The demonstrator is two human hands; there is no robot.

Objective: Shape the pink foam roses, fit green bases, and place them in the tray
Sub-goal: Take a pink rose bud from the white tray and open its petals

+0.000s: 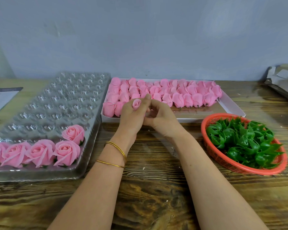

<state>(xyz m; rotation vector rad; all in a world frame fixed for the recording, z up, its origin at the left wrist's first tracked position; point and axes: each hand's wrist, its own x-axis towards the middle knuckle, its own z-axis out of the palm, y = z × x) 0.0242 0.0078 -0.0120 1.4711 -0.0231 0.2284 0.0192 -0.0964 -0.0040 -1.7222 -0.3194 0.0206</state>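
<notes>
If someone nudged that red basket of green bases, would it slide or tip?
Probably slides rather than tips: the red basket looks low and wide. Likely light, since its mesh walls and the green bases look like thin plastic.

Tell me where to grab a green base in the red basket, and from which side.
Pinch the rounded glossy cup of a top green base from straight above. The bases lie heaped in the basket, spiky sepals pointing every way; the rim would hinder a sideways approach.
</notes>
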